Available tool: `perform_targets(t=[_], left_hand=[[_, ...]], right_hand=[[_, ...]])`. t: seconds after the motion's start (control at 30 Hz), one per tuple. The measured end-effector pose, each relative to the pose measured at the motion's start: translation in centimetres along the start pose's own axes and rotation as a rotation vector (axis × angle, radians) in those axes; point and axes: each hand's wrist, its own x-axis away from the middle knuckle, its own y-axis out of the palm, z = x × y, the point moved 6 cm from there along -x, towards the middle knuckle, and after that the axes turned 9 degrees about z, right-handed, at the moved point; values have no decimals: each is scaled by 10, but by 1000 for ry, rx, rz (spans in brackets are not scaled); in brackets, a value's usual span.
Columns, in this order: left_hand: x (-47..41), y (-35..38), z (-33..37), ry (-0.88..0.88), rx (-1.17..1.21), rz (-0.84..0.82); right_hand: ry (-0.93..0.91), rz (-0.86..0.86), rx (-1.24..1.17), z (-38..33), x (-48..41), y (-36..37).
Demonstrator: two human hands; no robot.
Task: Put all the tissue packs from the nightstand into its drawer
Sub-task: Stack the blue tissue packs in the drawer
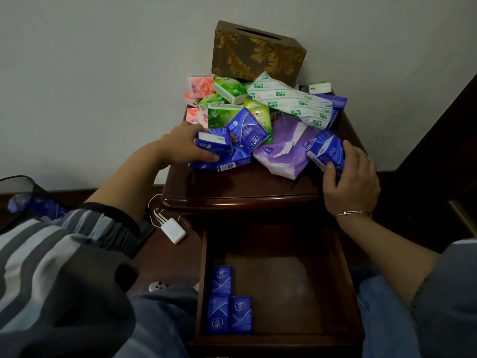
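A heap of tissue packs in blue, green and pink (227, 115) covers the back of the dark wooden nightstand (240, 187). My left hand (180, 146) is shut on a small blue tissue pack (213, 142) at the heap's left front. My right hand (351, 179) grips another blue pack (326, 149) at the right front. A large purple soft pack (286, 148) and a long white-and-green pack (291, 102) lie between them. The drawer (284, 280) below stands pulled out, with three blue packs (228, 303) lying flat in its left front corner.
A brown and gold tissue box (255, 52) stands at the back against the wall. A white charger with cables (173, 229) lies on the floor to the left. A dark mesh bin (23, 200) sits at far left. My knees flank the drawer.
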Motion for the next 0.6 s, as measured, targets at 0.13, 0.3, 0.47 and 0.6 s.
perform_targets(t=[0.13, 0.3, 0.47, 0.6], left_hand=[[7, -3, -3, 16, 9, 144], [16, -1, -6, 50, -57, 170], [34, 6, 1, 149, -40, 253], [57, 9, 2, 112, 210, 327]], right_hand=[[-4, -4, -3, -1, 0, -1], [-11, -11, 4, -2, 0, -1], [-13, -8, 3, -3, 0, -2], [-8, -9, 1, -2, 1, -3]])
